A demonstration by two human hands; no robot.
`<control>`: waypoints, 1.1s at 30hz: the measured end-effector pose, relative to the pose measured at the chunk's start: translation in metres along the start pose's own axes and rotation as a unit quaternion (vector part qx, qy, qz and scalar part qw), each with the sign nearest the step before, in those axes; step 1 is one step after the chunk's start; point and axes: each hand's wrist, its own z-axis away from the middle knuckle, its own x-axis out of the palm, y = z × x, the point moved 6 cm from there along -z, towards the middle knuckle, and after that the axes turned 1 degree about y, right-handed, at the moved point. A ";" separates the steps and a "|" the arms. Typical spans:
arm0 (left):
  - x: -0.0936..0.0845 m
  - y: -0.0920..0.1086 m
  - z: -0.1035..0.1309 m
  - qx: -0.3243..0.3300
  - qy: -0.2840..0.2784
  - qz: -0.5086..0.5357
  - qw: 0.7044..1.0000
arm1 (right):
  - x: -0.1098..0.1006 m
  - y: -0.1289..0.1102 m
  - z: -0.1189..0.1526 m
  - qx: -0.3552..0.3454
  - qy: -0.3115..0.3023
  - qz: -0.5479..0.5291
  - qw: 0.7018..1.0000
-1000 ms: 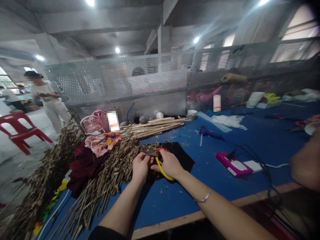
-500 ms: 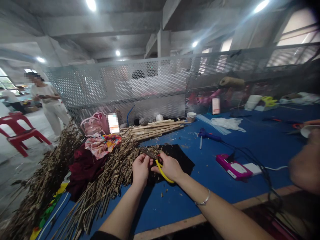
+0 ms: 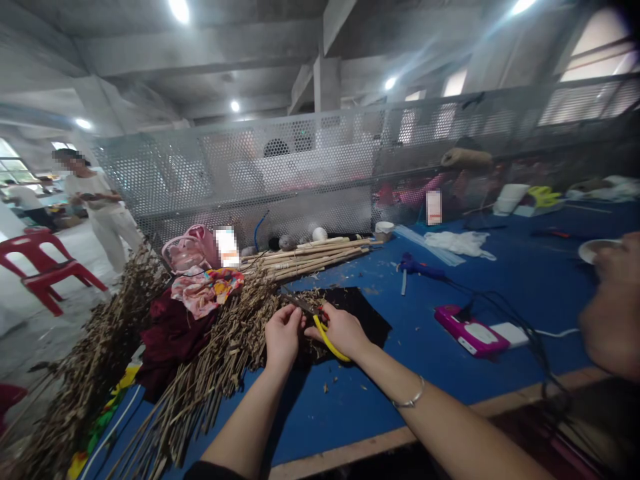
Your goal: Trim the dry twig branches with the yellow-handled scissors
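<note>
A left hand and a right hand work close together over a blue desk. The right hand is closed around the curved yellow handle of a pair of dark-bladed scissors, a bit of red showing by its fingers. The blades point away and to the left, over the fingertips of the left hand. The left hand's thumb and fingers are drawn together in a pinch; whether a small piece sits between them is impossible to tell. A silver bracelet circles the right wrist.

Beneath and beyond the hands lies a black sheet with brown plant crumbs on it. Just left of the hands, a heap of dried brown stalks spreads across the desk, beside a maroon cloth and a pink patterned cloth. Pale wooden sticks lie behind, in front of a perforated metal screen.

To the right are a blue glue gun, a magenta-and-white device and a crumpled white plastic bag. At the far right, a co-worker's blurred hand is near a white bowl. On the left, a person in white stands behind a red plastic chair.
</note>
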 end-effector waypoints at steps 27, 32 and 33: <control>0.002 -0.002 0.003 0.047 -0.025 -0.068 0.996 | -0.007 -0.013 0.005 -0.053 0.006 -0.008 0.999; 0.000 0.004 0.005 0.073 -0.027 -0.123 0.989 | -0.002 -0.011 0.005 -0.030 -0.039 -0.001 0.999; -0.001 0.006 0.005 0.078 -0.027 -0.133 0.988 | -0.002 -0.010 0.005 -0.027 -0.042 0.004 0.999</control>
